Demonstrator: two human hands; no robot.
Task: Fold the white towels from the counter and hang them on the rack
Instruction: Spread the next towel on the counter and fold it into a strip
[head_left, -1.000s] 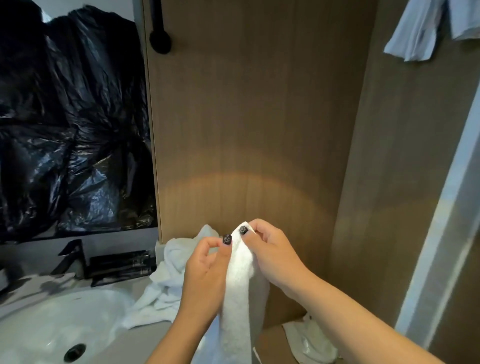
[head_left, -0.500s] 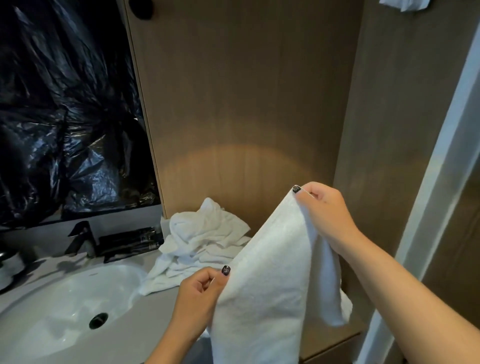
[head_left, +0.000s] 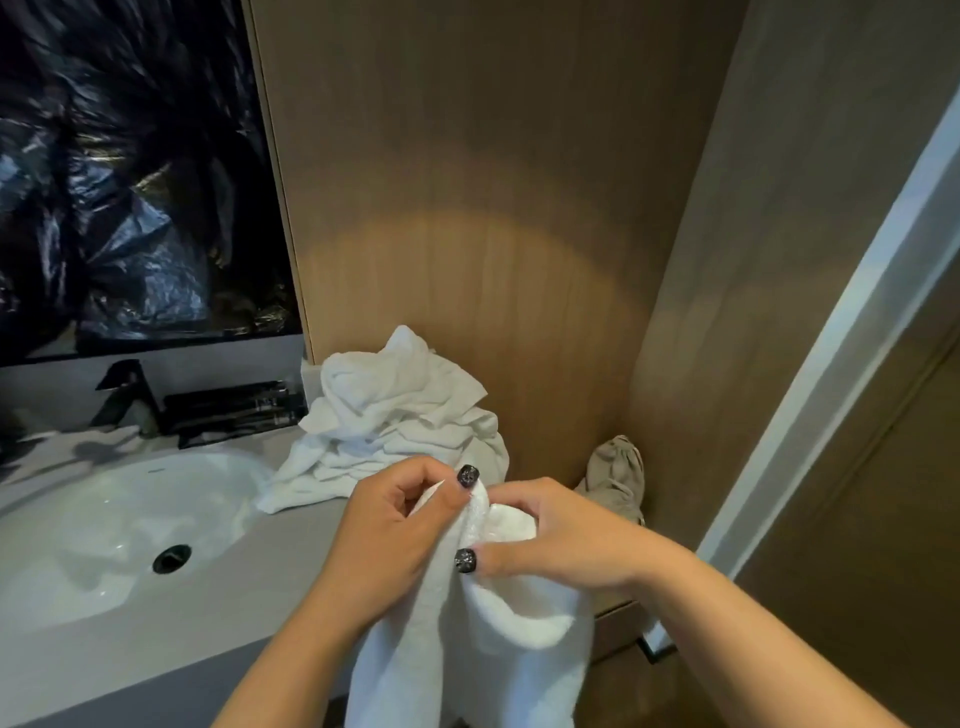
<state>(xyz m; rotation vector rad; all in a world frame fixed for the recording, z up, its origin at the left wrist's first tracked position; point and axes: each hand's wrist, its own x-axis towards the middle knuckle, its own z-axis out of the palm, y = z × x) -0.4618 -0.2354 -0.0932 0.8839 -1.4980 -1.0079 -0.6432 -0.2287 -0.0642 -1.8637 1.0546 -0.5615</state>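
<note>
A white towel (head_left: 467, 649) hangs folded from both my hands in front of the counter edge. My left hand (head_left: 395, 540) pinches its top edge between thumb and fingers. My right hand (head_left: 561, 535) grips the same top edge from the right, thumb on the cloth, so the two hands meet. A crumpled heap of white towels (head_left: 395, 421) lies on the grey counter (head_left: 156, 639) against the wooden wall. The rack is out of view.
A white sink (head_left: 104, 525) with a dark drain is set in the counter at left, a black tap (head_left: 124, 389) and a dark tray behind it. A beige cloth bag (head_left: 615, 473) lies in the corner. A white door frame (head_left: 831, 332) runs along the right.
My right hand came down and left from its raised, spread position and met my left hand, bringing the towel's corners together. The view tilted downward.
</note>
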